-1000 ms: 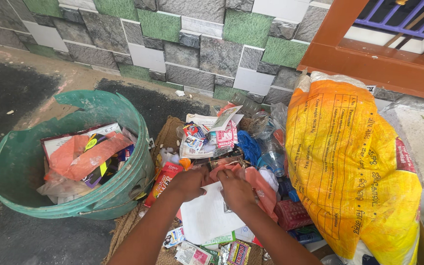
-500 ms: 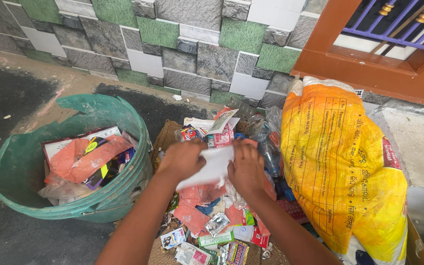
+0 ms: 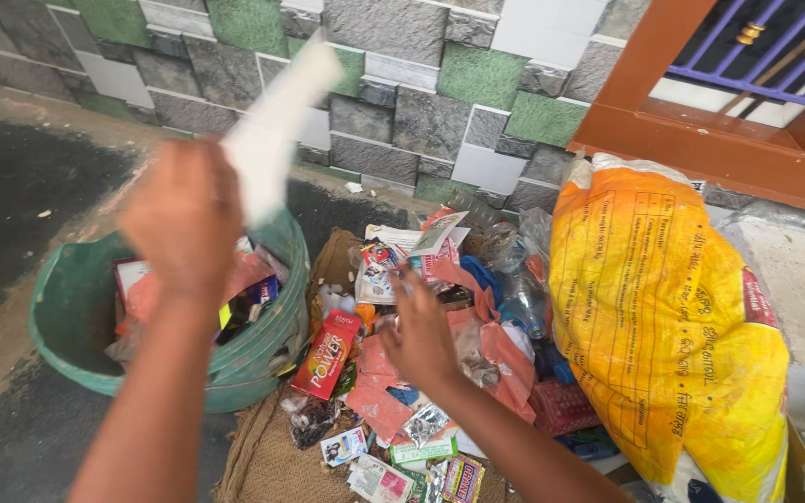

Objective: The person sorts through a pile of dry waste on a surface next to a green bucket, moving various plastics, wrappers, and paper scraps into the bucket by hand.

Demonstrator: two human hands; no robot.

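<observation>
My left hand [image 3: 184, 216] is raised above the green bucket [image 3: 67, 326] and grips a white sheet of paper [image 3: 277, 126], which is blurred and points up toward the wall. My right hand [image 3: 418, 333] hovers with fingers spread over a heap of wrappers, packets and orange plastic [image 3: 393, 396] lying on brown sacking [image 3: 272, 466]. A red packet [image 3: 326, 354] leans against the bucket's side. The bucket holds orange plastic and printed cartons, partly hidden behind my left arm.
A large yellow woven sack [image 3: 668, 317] stands at the right of the heap. Crushed clear plastic bottles [image 3: 519, 289] and a blue bag lie beside it. A tiled wall [image 3: 421, 102] runs behind, with an orange window frame [image 3: 701, 140] at the upper right.
Both hands held the white paper over the heap. Now my left hand alone has swung it up and left over the bucket, while my right hand has let go and dropped toward the heap.
</observation>
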